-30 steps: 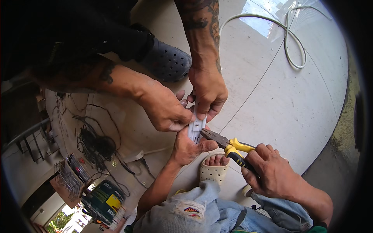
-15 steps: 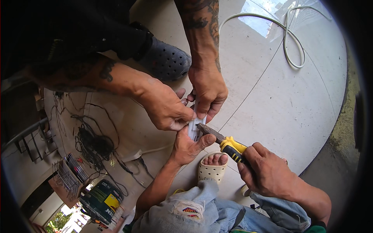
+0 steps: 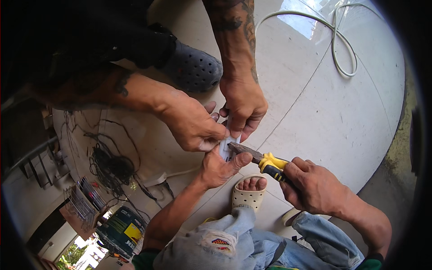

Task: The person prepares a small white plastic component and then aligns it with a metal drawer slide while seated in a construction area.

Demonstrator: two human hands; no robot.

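Note:
My right hand [image 3: 315, 186] is closed around the yellow-and-black handles of a pair of pliers [image 3: 271, 165]. The metal jaws rest against a white slotted plastic piece [image 3: 228, 146]; whether they pinch part of it I cannot tell. Thumb out, my left hand [image 3: 219, 168] steadies the lower end of that piece, beside the jaws. From the far side, a co-worker's two hands [image 3: 196, 123] grip its upper end with their fingertips, covering much of it.
A white cable [image 3: 344, 67] lies looped on the pale tiled floor at the far right. Tangled black cords [image 3: 110, 164], a wire rack [image 3: 81, 198] and a dark green box [image 3: 119, 229] are at the left. The co-worker's dark clog [image 3: 191, 67] stands behind the hands.
The pliers' handles and my right hand have shifted slightly right, with the jaws staying at the white piece. The whole view has moved a little. Both pairs of hands keep their holds.

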